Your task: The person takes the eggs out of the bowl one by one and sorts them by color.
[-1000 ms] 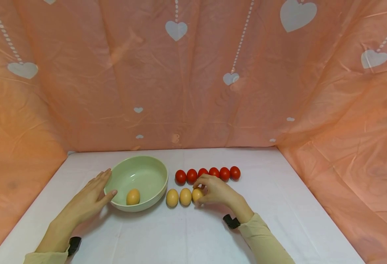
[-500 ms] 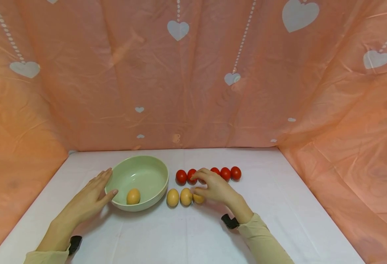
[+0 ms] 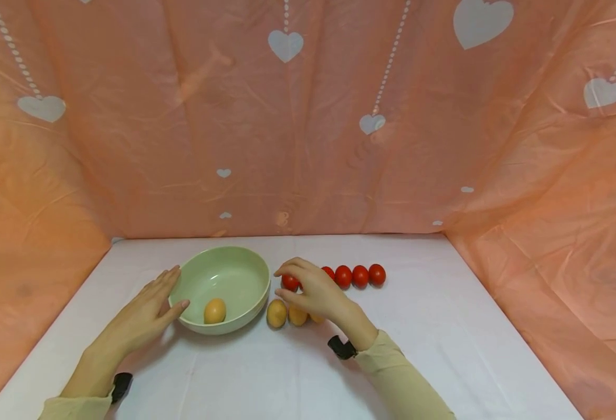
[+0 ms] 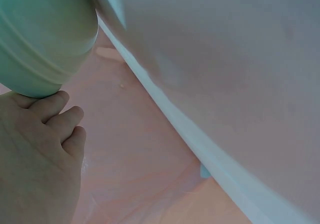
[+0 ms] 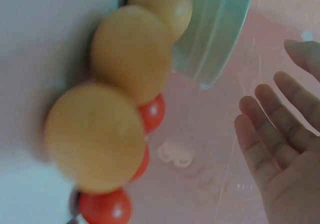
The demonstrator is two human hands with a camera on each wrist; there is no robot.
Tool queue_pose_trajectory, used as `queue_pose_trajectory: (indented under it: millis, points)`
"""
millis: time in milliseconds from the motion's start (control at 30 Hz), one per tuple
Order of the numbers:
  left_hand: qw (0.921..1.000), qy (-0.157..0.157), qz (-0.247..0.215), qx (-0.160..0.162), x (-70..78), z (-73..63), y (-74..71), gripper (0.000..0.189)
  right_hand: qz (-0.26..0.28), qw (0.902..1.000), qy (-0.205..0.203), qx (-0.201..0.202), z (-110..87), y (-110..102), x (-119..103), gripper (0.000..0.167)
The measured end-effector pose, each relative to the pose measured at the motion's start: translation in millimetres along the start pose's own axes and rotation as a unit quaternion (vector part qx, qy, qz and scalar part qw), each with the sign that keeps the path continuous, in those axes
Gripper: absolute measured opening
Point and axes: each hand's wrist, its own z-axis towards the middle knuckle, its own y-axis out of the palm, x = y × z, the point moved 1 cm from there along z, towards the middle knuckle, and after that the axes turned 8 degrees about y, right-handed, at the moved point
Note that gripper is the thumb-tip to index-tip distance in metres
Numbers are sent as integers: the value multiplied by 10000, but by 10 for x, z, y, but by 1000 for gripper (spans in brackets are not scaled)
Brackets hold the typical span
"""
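A pale green bowl (image 3: 240,280) stands on the white-covered table, with one tan egg (image 3: 214,311) inside it. My left hand (image 3: 139,324) rests against the bowl's left side; its fingers are extended along the outside and the thumb lies by the rim. Three more eggs (image 3: 276,314) form a row right of the bowl, the farther two partly hidden. Above them hovers my right hand (image 3: 315,291), fingers spread and holding nothing, as the right wrist view shows its bare palm (image 5: 295,179). Behind the eggs is a row of several cherry tomatoes (image 3: 360,276), some covered by that hand.
An orange curtain (image 3: 329,192) with pale hearts hangs behind the table and along both sides. The white tablecloth (image 3: 245,379) stretches in front of the bowl and eggs. A small black device (image 3: 342,347) sits at the right wrist.
My right hand has lifted from the rightmost egg in the row and moved left, toward the bowl, with that egg left in place. The left hand stays at the bowl.
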Motion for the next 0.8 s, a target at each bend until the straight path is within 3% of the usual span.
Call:
queue_pose_trajectory:
  millis: [333, 800]
  points:
    - [10000, -11, 42, -26, 0, 1, 5, 79, -71, 9989, -427, -192, 225, 217, -249, 28]
    - [9999, -84, 24, -96, 5, 13, -10, 80, -688, 9879, -784, -1150, 547, 511, -449, 28]
